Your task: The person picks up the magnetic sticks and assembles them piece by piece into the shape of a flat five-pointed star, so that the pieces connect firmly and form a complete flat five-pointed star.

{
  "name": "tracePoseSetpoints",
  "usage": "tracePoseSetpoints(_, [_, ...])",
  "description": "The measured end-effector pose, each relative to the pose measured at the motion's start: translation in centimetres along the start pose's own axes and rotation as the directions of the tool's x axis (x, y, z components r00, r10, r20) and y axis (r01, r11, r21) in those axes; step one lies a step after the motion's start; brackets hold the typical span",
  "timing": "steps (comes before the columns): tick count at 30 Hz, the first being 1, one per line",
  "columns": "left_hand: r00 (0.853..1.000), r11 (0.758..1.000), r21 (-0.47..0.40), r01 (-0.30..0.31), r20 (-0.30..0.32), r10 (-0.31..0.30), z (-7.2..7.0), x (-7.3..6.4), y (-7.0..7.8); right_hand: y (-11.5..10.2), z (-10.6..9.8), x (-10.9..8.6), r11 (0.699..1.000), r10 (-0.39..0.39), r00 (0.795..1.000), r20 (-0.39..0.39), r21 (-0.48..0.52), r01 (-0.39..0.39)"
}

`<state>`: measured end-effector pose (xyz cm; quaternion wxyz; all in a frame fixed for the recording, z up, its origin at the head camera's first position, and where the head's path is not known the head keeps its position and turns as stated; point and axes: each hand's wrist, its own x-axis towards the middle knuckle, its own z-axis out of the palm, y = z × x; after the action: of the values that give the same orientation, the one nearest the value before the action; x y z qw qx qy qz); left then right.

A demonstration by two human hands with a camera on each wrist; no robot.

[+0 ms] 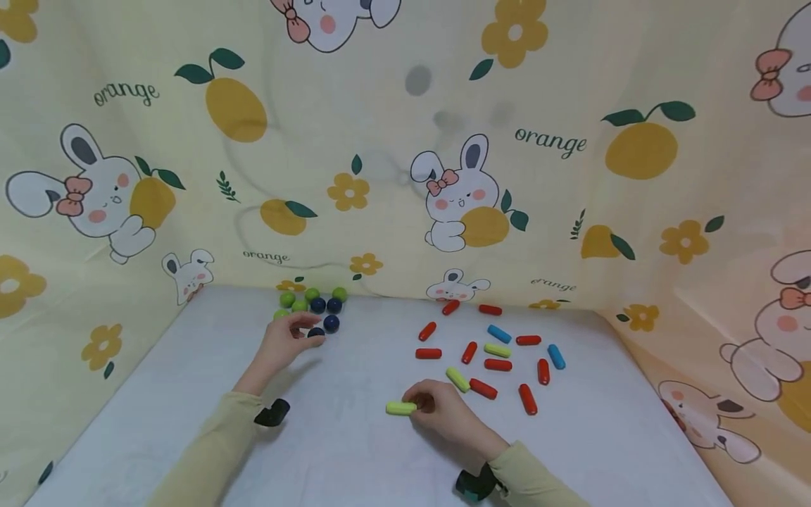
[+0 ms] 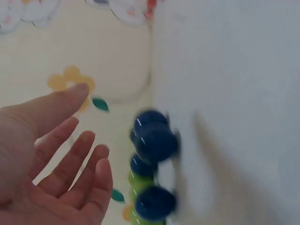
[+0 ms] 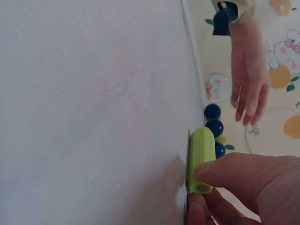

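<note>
My right hand pinches the right end of a yellow-green ribbed cylinder. In the right wrist view the thumb lies over the near end of the cylinder, which sits close along the white tabletop. Farther back on the left, my left hand hovers by the dark blue balls with its fingers relaxed and apart. Nothing lies between its thumb and fingers in the left wrist view, where the dark blue balls are beside the fingertips. One dark blue ball is partly hidden behind this hand.
Several green balls sit at the back left with the blue ones. Spread over the right side are red cylinders, blue cylinders and more yellow-green cylinders. A patterned curtain stands behind the white table.
</note>
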<state>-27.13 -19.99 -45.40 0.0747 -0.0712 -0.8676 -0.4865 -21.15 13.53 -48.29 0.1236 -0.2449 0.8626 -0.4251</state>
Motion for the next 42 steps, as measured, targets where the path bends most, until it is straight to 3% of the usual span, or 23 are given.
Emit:
tracePoseSetpoints(4, [1.000,0.999,0.041,0.016,-0.027,-0.015,-0.5,0.4,-1.3,0.1,0.0,-0.1,1.000,-0.004,1.000,0.010,-0.004,0.004])
tracePoseSetpoints(9, [1.000,0.999,0.049,0.018,0.012,-0.019,-0.2,1.1,-2.4,0.2,-0.1,0.0,1.000,0.000,1.000,0.015,0.012,0.000])
tracePoseSetpoints(19, [0.997,0.996,0.092,-0.019,0.077,0.012,1.1,1.7,-3.2,0.6,0.2,0.0,0.999,-0.007,1.000,0.019,0.038,0.006])
tracePoseSetpoints(25, [0.996,0.992,0.124,-0.019,0.093,0.008,1.8,1.1,-2.8,0.5,0.0,-0.1,0.999,-0.001,1.000,0.015,0.033,0.000])
tracePoseSetpoints(30, [0.991,0.995,0.098,0.019,0.128,-0.031,2.7,0.1,-1.5,0.4,-0.1,-0.2,0.999,0.007,1.000,0.007,0.034,-0.007])
tracePoseSetpoints(36, [0.971,0.996,0.032,0.083,0.220,-0.088,4.4,-1.8,0.4,0.3,-0.2,-0.2,0.997,0.043,0.999,-0.006,0.071,-0.042])
tracePoseSetpoints(42, [0.926,0.996,-0.058,0.071,0.376,-0.044,6.2,-3.7,1.9,0.4,-0.1,-0.1,0.990,0.088,0.996,-0.003,0.115,-0.088])
